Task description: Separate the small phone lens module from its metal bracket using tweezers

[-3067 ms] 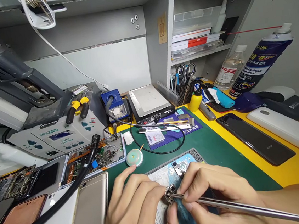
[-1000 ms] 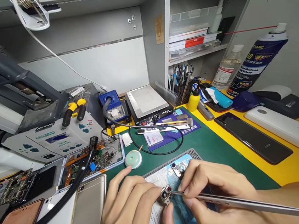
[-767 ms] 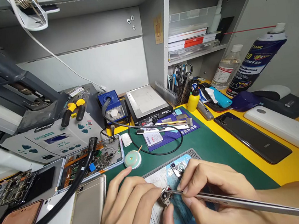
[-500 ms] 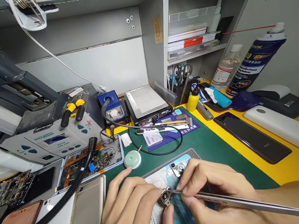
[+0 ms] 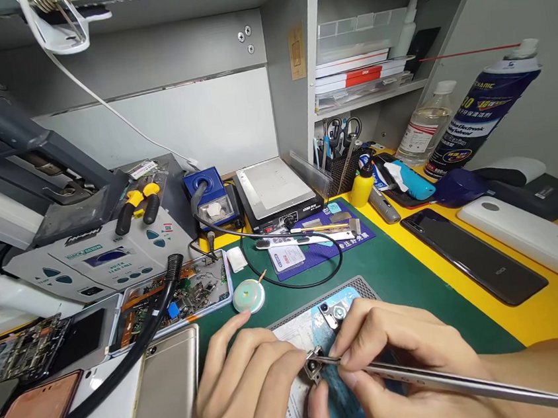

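Note:
A small metal-framed camera module (image 5: 314,367) is pinched between the thumb and a finger of my left hand (image 5: 258,391). My right hand (image 5: 399,356) grips metal tweezers (image 5: 441,380) like a pen, and their tip lies on the module. Beneath both hands is a phone back (image 5: 346,395), blue and whitish, resting on a grey perforated mat (image 5: 364,286). A camera plate (image 5: 331,314) with round openings shows at the phone's top, partly behind my right fingers.
Left of my hands are a round coil (image 5: 249,296), a tray of small parts (image 5: 218,295) and a gold phone (image 5: 171,393). A black cable (image 5: 144,346) crosses there. A dark phone (image 5: 476,255) and spray can (image 5: 483,114) stand right.
The tweezers' tip has moved further over the module's middle. The module is tilted slightly differently between my fingers, and the whole view has shifted a little.

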A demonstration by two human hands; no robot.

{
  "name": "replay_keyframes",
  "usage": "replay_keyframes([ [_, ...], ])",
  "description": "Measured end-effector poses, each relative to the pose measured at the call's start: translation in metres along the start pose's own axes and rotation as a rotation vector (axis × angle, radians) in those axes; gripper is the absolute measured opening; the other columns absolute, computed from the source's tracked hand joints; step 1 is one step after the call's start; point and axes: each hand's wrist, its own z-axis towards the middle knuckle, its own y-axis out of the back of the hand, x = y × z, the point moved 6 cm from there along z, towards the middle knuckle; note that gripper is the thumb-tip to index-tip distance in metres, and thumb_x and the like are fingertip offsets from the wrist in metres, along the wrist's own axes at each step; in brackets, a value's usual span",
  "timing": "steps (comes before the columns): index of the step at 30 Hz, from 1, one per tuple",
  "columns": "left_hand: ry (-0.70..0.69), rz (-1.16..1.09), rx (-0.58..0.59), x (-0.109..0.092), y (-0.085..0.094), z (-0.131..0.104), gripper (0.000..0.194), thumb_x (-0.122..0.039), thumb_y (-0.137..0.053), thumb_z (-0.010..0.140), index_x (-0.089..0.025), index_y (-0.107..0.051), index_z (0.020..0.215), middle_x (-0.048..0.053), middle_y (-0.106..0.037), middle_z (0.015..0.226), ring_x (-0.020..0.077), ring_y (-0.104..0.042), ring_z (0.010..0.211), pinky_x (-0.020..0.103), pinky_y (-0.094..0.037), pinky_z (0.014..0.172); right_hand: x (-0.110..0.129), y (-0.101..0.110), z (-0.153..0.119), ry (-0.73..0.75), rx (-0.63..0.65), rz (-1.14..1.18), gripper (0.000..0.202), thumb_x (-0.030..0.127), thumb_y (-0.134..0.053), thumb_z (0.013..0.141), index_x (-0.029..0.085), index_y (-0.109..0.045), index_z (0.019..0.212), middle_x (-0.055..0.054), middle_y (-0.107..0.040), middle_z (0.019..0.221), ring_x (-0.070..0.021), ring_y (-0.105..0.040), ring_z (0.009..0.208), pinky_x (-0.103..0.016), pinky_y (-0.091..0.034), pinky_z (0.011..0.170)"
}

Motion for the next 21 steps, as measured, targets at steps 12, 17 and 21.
replay_keyframes([
  [12, -0.002, -0.006, 0.002, -0.002, -0.0008, 0.0015, 0.022, -0.005, -0.073, 0.076, -0.015, -0.067, 0.095, 0.003, -0.071, 0.082, 0.0185, -0.062, 0.082, 0.05, -0.046, 0.101, 0.0045, -0.0018, 0.0002, 0.033, 0.031, 0.031, 0.029, -0.007, -0.067, 0.071, 0.019, -0.064, 0.085, -0.005, -0.075, 0.08, -0.0168, -0.071, 0.067, -0.027, -0.055, 0.062],
  [17, 0.007, -0.009, -0.009, -0.0022, 0.0006, 0.0028, 0.022, -0.005, -0.072, 0.077, -0.015, -0.067, 0.095, 0.003, -0.071, 0.083, 0.0184, -0.062, 0.082, 0.05, -0.046, 0.101, 0.0022, -0.0027, -0.0006, 0.023, 0.028, 0.019, 0.031, -0.008, -0.067, 0.07, 0.019, -0.063, 0.085, -0.003, -0.074, 0.081, -0.0161, -0.071, 0.068, -0.027, -0.054, 0.063],
  [21, 0.019, -0.013, -0.017, -0.0023, 0.0016, 0.0028, 0.021, -0.006, -0.072, 0.076, -0.016, -0.067, 0.094, 0.002, -0.071, 0.081, 0.0181, -0.062, 0.081, 0.05, -0.046, 0.101, 0.0014, -0.0027, -0.0026, 0.003, 0.049, 0.012, 0.031, -0.008, -0.067, 0.071, 0.02, -0.063, 0.085, -0.002, -0.073, 0.081, -0.0159, -0.071, 0.068, -0.027, -0.054, 0.064],
])
